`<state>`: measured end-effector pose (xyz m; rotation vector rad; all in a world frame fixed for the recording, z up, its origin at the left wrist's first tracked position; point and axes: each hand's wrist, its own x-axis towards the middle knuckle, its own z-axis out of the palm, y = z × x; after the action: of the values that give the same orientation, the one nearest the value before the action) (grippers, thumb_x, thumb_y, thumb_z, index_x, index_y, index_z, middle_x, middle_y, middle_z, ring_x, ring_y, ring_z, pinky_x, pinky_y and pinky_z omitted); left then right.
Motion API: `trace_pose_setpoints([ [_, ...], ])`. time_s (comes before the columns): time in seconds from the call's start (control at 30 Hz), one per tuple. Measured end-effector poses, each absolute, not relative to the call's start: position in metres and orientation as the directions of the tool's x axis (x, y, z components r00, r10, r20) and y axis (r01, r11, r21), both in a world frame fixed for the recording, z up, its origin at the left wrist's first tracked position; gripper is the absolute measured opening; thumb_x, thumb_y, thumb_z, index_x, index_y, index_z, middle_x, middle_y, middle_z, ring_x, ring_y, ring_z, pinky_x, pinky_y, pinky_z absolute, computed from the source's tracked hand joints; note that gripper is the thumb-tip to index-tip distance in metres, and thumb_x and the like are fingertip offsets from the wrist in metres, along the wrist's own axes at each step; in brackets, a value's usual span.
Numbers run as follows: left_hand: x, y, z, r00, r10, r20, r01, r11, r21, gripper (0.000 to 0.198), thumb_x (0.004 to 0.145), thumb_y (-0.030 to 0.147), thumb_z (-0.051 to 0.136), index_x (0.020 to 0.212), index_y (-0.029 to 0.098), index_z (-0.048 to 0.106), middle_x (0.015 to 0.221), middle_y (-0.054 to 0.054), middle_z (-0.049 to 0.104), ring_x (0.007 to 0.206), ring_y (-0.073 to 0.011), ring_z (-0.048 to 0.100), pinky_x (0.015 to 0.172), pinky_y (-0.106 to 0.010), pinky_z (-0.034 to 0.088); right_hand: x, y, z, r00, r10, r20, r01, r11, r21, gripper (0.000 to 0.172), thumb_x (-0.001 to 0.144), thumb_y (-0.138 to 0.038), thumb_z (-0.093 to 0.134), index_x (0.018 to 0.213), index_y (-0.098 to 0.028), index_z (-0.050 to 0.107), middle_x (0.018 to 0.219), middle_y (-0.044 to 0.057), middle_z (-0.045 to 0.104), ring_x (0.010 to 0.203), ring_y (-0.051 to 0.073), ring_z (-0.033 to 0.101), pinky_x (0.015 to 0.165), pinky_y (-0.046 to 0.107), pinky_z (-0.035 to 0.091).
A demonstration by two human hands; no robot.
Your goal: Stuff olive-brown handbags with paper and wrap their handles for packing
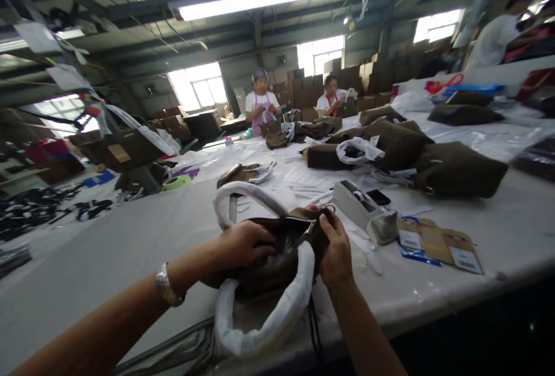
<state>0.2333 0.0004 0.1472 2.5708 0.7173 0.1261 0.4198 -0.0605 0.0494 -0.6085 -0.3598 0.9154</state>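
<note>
An olive-brown handbag [264, 275] lies on the white-covered table directly before me, its zipped top open. Both of its handles are wrapped in white material; one handle [269, 327] loops toward me and the other [247, 191] arches behind. My left hand [247, 243] reaches into the mouth of the bag, fingers curled and their tips hidden inside. At the bag's right end, near the zipper pull and a metal ring, my right hand [336, 246] pinches the edge between thumb and fingers.
A grey tape dispenser [362, 208] stands right of the bag, near brown cardboard tags [446, 243]. More olive bags [459, 170] are piled behind. Two people work across the table [208, 168]. On the left, a bag [124, 150] hangs by a metal post, above a green tape roll [177, 182].
</note>
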Motion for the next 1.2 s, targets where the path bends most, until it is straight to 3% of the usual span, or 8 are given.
trace_pose_setpoints([
  [0.17, 0.268, -0.024, 0.151, 0.747, 0.644, 0.165, 0.536, -0.731, 0.422, 0.042, 0.097, 0.047, 0.050, 0.085, 0.017, 0.077, 0.061, -0.002, 0.069, 0.056, -0.0143, 0.060, 0.056, -0.025, 0.039, 0.416, -0.072, 0.058, 0.529, 0.843, 0.100, -0.599, 0.454, -0.660, 0.035, 0.085, -0.045, 0.069, 0.111, -0.022, 0.069, 0.112, 0.005, 0.074, 0.103, 0.024, 0.070, 0.092, 0.040, 0.054],
  [0.37, 0.300, -0.025, 0.142, 0.758, 0.630, 0.170, 0.532, -0.747, 0.399, 0.031, 0.092, 0.038, 0.057, 0.085, 0.014, 0.075, 0.075, -0.005, 0.074, 0.068, -0.0168, 0.066, 0.057, -0.024, 0.041, 0.405, -0.075, 0.061, 0.490, 0.854, 0.174, -0.505, 0.441, -0.742, 0.049, 0.086, -0.054, 0.066, 0.122, -0.020, 0.067, 0.109, 0.008, 0.075, 0.099, 0.024, 0.070, 0.089, 0.038, 0.054],
  [0.57, 0.298, -0.033, 0.167, 0.810, 0.569, 0.138, 0.539, -0.817, 0.203, 0.021, 0.089, 0.026, 0.059, 0.093, 0.013, 0.075, 0.083, -0.014, 0.074, 0.077, -0.0274, 0.068, 0.067, -0.033, 0.043, 0.414, -0.080, 0.057, 0.610, 0.712, 0.349, 0.031, 0.418, -0.908, 0.040, 0.094, -0.054, 0.054, 0.106, -0.021, 0.072, 0.117, 0.007, 0.073, 0.112, 0.024, 0.065, 0.102, 0.039, 0.045],
  [0.7, 0.286, -0.027, 0.176, 0.852, 0.518, 0.073, 0.499, -0.846, 0.189, 0.021, 0.090, 0.030, 0.060, 0.088, 0.016, 0.076, 0.077, -0.009, 0.073, 0.072, -0.0227, 0.064, 0.065, -0.030, 0.040, 0.413, -0.085, 0.067, 0.592, 0.675, 0.440, 0.284, 0.336, -0.898, 0.040, 0.096, -0.052, 0.048, 0.102, -0.021, 0.072, 0.112, 0.009, 0.075, 0.105, 0.025, 0.068, 0.096, 0.038, 0.046],
  [0.83, 0.276, -0.017, 0.174, 0.849, 0.526, 0.038, 0.501, -0.827, 0.253, 0.025, 0.092, 0.036, 0.057, 0.091, 0.020, 0.076, 0.076, -0.003, 0.072, 0.069, -0.0179, 0.061, 0.061, -0.026, 0.037, 0.407, -0.089, 0.080, 0.557, 0.666, 0.496, 0.404, 0.305, -0.862, 0.042, 0.096, -0.051, 0.046, 0.101, -0.019, 0.073, 0.107, 0.010, 0.076, 0.101, 0.026, 0.068, 0.091, 0.037, 0.048],
  [0.93, 0.270, -0.014, 0.172, 0.824, 0.566, 0.015, 0.536, -0.787, 0.305, 0.026, 0.088, 0.039, 0.059, 0.084, 0.020, 0.076, 0.070, -0.002, 0.070, 0.063, -0.0162, 0.057, 0.058, -0.026, 0.034, 0.409, -0.087, 0.081, 0.550, 0.659, 0.512, 0.443, 0.290, -0.849, 0.042, 0.096, -0.051, 0.047, 0.102, -0.020, 0.074, 0.106, 0.009, 0.076, 0.100, 0.026, 0.068, 0.091, 0.036, 0.047],
  [1.07, 0.235, -0.013, 0.171, 0.745, 0.665, -0.054, 0.638, -0.687, 0.348, 0.022, 0.077, 0.039, 0.067, 0.070, 0.020, 0.074, 0.058, 0.001, 0.063, 0.053, -0.0135, 0.049, 0.053, -0.026, 0.030, 0.440, -0.083, 0.067, 0.703, 0.582, 0.409, 0.277, 0.307, -0.911, 0.041, 0.091, -0.051, 0.052, 0.097, -0.017, 0.075, 0.107, 0.011, 0.076, 0.100, 0.026, 0.068, 0.093, 0.039, 0.048],
  [1.2, 0.174, -0.010, 0.175, 0.640, 0.765, -0.075, 0.732, -0.576, 0.364, 0.025, 0.078, 0.041, 0.062, 0.066, 0.020, 0.071, 0.053, 0.003, 0.057, 0.051, -0.0121, 0.044, 0.052, -0.026, 0.027, 0.481, -0.080, 0.049, 0.778, 0.529, 0.338, 0.184, 0.323, -0.928, 0.045, 0.088, -0.052, 0.054, 0.098, -0.013, 0.074, 0.106, 0.015, 0.075, 0.088, 0.026, 0.070, 0.084, 0.042, 0.054],
])
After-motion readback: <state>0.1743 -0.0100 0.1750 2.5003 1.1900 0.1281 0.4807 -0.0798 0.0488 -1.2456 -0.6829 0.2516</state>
